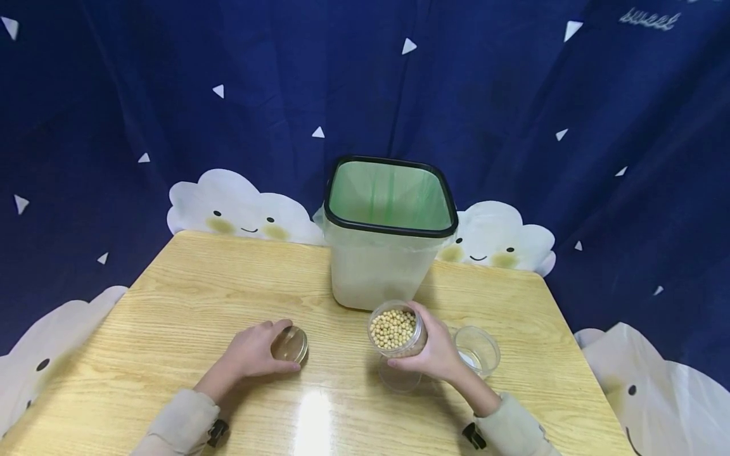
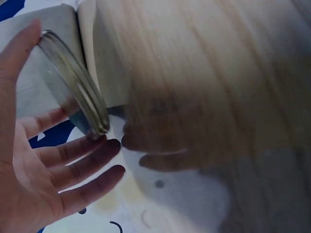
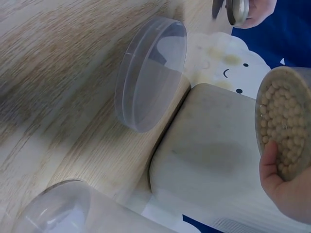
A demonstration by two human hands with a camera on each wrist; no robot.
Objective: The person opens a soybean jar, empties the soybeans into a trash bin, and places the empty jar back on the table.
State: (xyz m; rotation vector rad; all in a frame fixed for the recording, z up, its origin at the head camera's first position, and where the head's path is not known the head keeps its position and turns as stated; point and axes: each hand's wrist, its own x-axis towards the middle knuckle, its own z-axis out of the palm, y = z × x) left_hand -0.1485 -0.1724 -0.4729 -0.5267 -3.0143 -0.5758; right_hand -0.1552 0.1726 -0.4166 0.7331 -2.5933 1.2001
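Note:
My left hand holds a round, shallow, see-through lid with a shiny rim over the left half of the table. In the left wrist view the lid is seen edge-on between thumb and fingertips, the lower fingers spread. My right hand grips a clear jar of soybeans, tilted so its mouth faces up and left. The right wrist view shows the beans through the jar's base. Below the jar, a shallow clear lid lies on the table, partly hidden.
A pale bin with a black rim and a green-looking inside stands at the table's back edge. A clear plastic container stands right of my right hand, partly behind it. The wooden table meets a dark blue curtain with clouds.

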